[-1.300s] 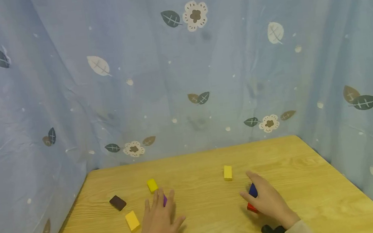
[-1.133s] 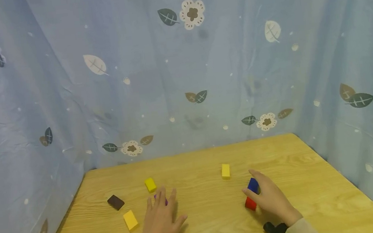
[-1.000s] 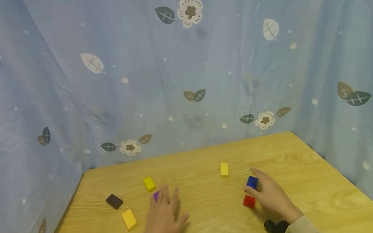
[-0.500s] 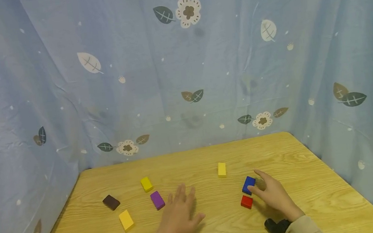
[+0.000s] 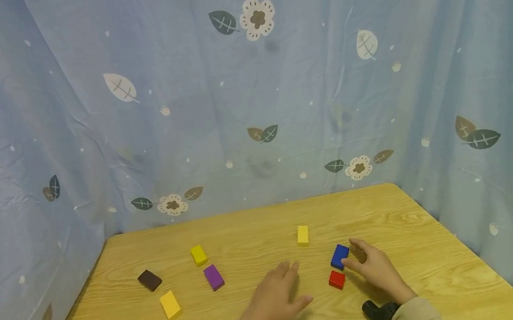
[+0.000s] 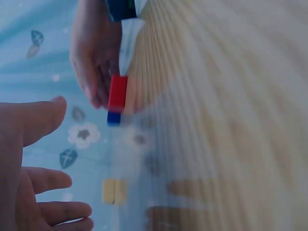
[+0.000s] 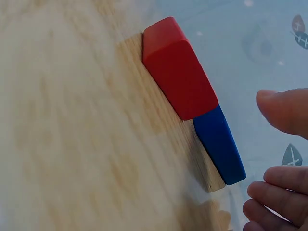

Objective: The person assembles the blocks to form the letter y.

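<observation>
My left hand [image 5: 273, 299] hovers over the middle of the table with fingers extended and thumb spread, holding nothing. My right hand [image 5: 376, 269] is just right of a blue block [image 5: 340, 256], its thumb tip close by the block's side and its fingers loosely bent. In front of the blue one lies a smaller-looking red block [image 5: 337, 279]. The right wrist view shows the red block [image 7: 180, 72] and the blue block [image 7: 220, 144] in line on the table, with thumb and fingers apart from both. A purple block [image 5: 214, 277] lies left of my left hand.
Left on the wooden table [image 5: 246, 230] are a dark brown block [image 5: 149, 280], an orange-yellow block [image 5: 171, 305] and a yellow block [image 5: 198, 255]. A pale yellow block [image 5: 302, 235] lies farther back. A black device [image 5: 379, 311] sits at my right wrist. Patterned curtains [image 5: 192, 109] surround the table.
My left hand has moved right, off the purple block, which now shows whole. My right hand has shifted slightly away from the blue and red blocks, uncovering them. The head view has turned slightly.
</observation>
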A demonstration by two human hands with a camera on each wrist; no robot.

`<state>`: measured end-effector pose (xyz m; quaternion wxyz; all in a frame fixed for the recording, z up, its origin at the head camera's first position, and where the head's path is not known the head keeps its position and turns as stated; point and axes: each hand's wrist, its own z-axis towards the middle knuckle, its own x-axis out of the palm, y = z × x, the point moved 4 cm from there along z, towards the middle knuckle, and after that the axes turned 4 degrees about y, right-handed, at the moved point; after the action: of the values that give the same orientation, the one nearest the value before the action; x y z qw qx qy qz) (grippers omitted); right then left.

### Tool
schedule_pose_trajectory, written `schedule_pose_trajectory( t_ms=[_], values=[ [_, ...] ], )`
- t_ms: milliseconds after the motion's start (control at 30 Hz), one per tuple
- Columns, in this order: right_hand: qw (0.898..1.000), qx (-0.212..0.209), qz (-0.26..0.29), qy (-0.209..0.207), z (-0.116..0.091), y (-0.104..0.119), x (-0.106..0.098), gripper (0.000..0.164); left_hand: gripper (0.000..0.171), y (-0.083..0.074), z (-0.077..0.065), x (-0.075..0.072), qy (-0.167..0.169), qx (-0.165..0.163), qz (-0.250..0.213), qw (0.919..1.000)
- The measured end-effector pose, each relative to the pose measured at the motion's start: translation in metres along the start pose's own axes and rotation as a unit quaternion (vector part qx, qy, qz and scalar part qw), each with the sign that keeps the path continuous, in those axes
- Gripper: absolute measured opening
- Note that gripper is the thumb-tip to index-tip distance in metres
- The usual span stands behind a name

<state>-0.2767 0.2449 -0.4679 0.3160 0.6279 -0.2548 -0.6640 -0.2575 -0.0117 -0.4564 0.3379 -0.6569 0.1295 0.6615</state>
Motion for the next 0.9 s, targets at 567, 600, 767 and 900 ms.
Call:
schedule_pose_trajectory(
  t_ms=[567,600,767,900],
  values=[
    [1.0,0.002,0.007,-0.014,0.007,-0.007,0.008,0.075,0.068,-0.016,0.027,0.026,0.044,-0.001,-0.19,0.9808],
    [1.0,0.0,0.005,-0.013,0.008,-0.007,0.008,0.074,0.068,-0.016,0.028,0.027,0.043,0.004,-0.191,0.9806],
    [1.0,-0.001,0.005,-0.009,0.008,-0.006,0.009,0.073,0.065,-0.018,0.033,0.032,0.034,0.021,-0.195,0.98],
    [1.0,-0.009,0.005,-0.008,0.008,-0.004,0.009,0.073,0.064,-0.02,0.035,0.035,0.028,0.027,-0.193,0.9803]
  ],
)
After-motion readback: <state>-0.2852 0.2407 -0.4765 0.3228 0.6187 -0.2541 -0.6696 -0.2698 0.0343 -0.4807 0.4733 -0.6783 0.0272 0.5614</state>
